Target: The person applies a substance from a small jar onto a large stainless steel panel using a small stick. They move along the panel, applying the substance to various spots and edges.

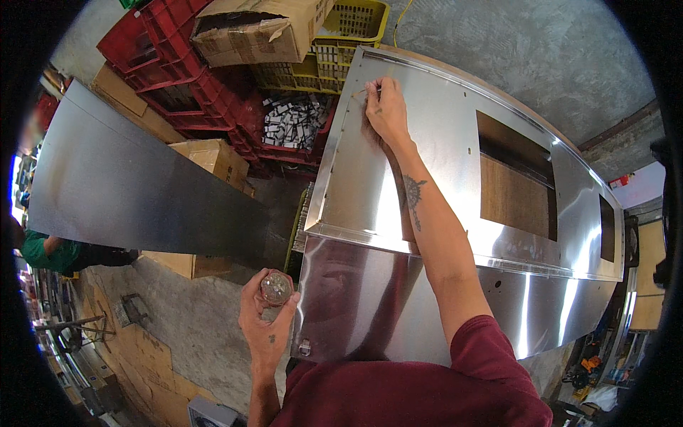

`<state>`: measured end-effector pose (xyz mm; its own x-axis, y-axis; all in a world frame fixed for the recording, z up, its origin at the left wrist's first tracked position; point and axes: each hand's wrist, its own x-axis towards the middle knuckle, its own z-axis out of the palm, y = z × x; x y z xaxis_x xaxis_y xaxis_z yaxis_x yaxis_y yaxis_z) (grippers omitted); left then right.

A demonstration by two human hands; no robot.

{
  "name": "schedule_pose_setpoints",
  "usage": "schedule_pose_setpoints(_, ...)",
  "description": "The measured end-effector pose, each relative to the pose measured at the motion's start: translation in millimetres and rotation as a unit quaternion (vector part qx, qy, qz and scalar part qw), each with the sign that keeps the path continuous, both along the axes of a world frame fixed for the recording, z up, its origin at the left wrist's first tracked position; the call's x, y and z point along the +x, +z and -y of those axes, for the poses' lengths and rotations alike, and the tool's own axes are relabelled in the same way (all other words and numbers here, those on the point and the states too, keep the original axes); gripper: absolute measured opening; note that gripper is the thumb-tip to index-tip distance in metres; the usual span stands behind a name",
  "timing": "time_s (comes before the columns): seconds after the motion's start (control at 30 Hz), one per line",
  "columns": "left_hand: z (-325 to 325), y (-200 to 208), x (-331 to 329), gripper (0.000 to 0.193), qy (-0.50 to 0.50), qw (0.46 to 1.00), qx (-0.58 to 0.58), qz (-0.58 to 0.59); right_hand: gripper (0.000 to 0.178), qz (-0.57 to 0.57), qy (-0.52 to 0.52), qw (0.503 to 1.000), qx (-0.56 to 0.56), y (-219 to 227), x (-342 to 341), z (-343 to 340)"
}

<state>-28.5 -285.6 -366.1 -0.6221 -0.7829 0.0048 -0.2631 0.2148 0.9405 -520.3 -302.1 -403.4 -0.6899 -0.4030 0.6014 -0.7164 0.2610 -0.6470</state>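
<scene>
My left hand is wrapped round a small, round, clear container; small shiny pieces seem to lie in it, too small to name. It is held beside the near left corner of a large sheet-metal cabinet. Stretched far across that cabinet, my right hand is closed in a pinch near its far left corner. A thin, pale tip shows at the fingertips, but I cannot make out what it is. Small holes run along the cabinet's left edge.
Rectangular openings are cut in the cabinet's top. At left stands a large curved metal sheet, with a person in green behind it. Red crates, one holding small metal pieces, a yellow crate and cardboard boxes stack beyond.
</scene>
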Motion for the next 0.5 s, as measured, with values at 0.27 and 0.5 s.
schedule_pose_setpoints(0.27, 0.6, -1.0, 0.1, 0.07, -0.001, 1.0, 0.0, 0.001, 0.023, 0.015, 0.005, 1.0, 0.002, 0.4, -1.0, -0.4)
schedule_pose_setpoints(0.5, 0.1, -2.6, -0.8, 0.069, 0.003, 1.0, -0.024, -0.006, 0.023, -0.023, -0.006, 1.0, 0.018, 0.1, 0.0, -1.6)
